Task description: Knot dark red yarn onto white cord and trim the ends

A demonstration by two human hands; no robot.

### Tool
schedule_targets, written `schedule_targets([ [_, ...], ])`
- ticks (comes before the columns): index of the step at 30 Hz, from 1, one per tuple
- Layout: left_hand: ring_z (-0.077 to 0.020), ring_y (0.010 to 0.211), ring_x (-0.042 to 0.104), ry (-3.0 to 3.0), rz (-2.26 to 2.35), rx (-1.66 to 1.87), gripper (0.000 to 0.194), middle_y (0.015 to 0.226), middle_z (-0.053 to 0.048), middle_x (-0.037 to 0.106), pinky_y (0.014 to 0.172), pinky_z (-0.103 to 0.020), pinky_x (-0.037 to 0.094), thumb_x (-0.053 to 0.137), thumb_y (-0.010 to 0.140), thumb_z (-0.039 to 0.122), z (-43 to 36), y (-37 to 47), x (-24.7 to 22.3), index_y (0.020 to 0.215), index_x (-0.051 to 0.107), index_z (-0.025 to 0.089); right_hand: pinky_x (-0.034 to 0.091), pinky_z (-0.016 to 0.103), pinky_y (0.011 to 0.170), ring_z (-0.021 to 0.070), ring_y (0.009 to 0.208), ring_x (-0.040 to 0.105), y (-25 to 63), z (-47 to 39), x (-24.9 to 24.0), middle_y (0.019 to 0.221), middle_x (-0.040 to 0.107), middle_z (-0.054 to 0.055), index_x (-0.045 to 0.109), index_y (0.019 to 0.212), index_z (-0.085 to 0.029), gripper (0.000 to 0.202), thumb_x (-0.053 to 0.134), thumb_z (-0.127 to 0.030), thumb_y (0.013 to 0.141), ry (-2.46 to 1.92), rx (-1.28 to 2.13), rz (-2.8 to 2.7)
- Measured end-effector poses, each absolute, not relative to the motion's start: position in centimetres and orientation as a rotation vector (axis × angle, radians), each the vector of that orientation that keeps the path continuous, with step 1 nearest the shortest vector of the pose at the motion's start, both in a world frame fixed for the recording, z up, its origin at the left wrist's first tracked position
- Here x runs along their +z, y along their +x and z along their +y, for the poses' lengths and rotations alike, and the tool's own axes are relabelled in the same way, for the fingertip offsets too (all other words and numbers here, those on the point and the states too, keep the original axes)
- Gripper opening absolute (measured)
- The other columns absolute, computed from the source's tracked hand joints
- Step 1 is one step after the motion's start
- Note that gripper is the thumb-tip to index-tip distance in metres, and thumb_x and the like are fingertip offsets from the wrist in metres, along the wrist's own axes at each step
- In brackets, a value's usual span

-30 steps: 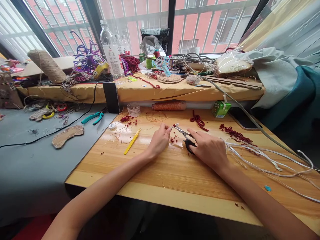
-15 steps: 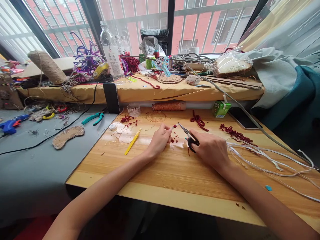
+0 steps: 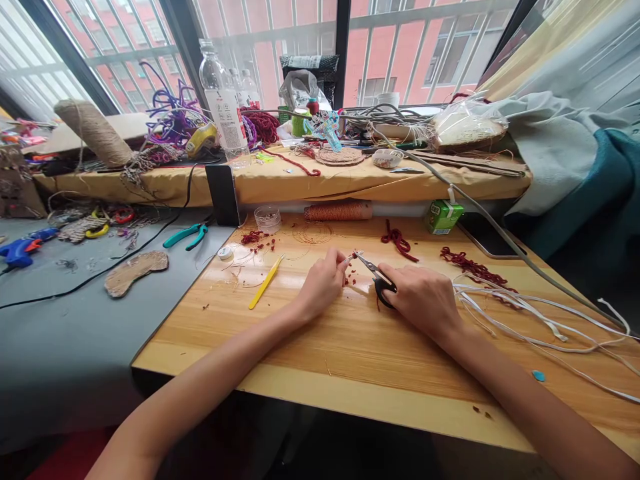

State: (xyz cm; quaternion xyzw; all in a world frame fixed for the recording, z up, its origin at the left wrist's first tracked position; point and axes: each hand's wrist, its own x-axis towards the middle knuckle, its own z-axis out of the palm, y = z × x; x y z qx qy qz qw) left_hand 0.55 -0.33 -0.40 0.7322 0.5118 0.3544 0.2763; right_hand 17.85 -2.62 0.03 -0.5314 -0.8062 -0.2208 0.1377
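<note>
My left hand (image 3: 324,277) is closed in a pinch on a small pale piece with dark red bits at its tip (image 3: 354,255); most of it is hidden by the fingers. In my right hand (image 3: 425,293) are small scissors (image 3: 373,268) with black handles, their points at the red tip. I cannot tell whether the blades touch it. Dark red crumbs of yarn (image 3: 351,280) lie on the wood just below. Yellow tweezers (image 3: 266,283) rest to the left of my left hand.
Behind my hands are a clear round dish (image 3: 268,219), a spool of orange thread (image 3: 339,211) and dark red yarn (image 3: 399,241). White cords (image 3: 530,313) and a phone (image 3: 493,236) lie right. Teal pliers (image 3: 186,235) are left. A cluttered shelf (image 3: 285,187) spans the back.
The scissors have shifted slightly left and down, so their points now meet the red tip in view. My left hand has moved little.
</note>
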Motion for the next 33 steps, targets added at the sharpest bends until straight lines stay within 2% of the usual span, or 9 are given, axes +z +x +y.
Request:
schedule_targets([
  [10,-0.014,0.062,0.046,2.475,1.557,0.942,0.018,0.068,-0.002,0.056,0.068,-0.027,0.035,0.03,0.087,0.019,0.2,0.1,-1.2,0.079,0.045,0.017,0.025,0.027,0.056,0.0159,0.065,0.057,17.6,-2.8,0.4,0.073,0.067,0.003,0.064,0.092,-0.022,0.028,0.047,-0.035,0.075,-1.609,-0.558,-2.24],
  [18,-0.0153,0.066,0.047,2.817,1.483,0.846,0.021,0.071,-0.005,0.057,0.069,-0.028,0.033,0.03,0.082,0.007,0.3,-0.6,-1.0,0.078,0.049,0.014,0.023,0.026,0.053,0.0155,0.061,0.056,17.5,-2.8,0.3,0.066,0.065,0.002,0.065,0.09,-0.025,0.026,0.045,-0.034,0.075,-1.632,-0.53,-2.308],
  [25,-0.0152,0.068,0.048,2.816,1.524,0.85,0.022,0.071,-0.005,0.057,0.071,-0.028,0.033,0.029,0.084,0.009,0.7,-1.0,-1.1,0.08,0.05,0.014,0.024,0.025,0.051,0.0157,0.06,0.057,17.8,-2.7,0.3,0.066,0.066,0.002,0.065,0.096,-0.025,0.029,0.047,-0.029,0.074,-1.619,-0.473,-2.3],
  [33,-0.0159,0.068,0.048,2.941,1.5,0.901,0.022,0.071,-0.005,0.057,0.069,-0.027,0.032,0.03,0.086,0.011,0.7,-1.1,-1.0,0.079,0.05,0.014,0.023,0.025,0.049,0.0166,0.061,0.058,17.5,-2.8,0.5,0.071,0.068,0.002,0.064,0.093,-0.027,0.031,0.048,-0.044,0.074,-1.677,-0.377,-2.18],
])
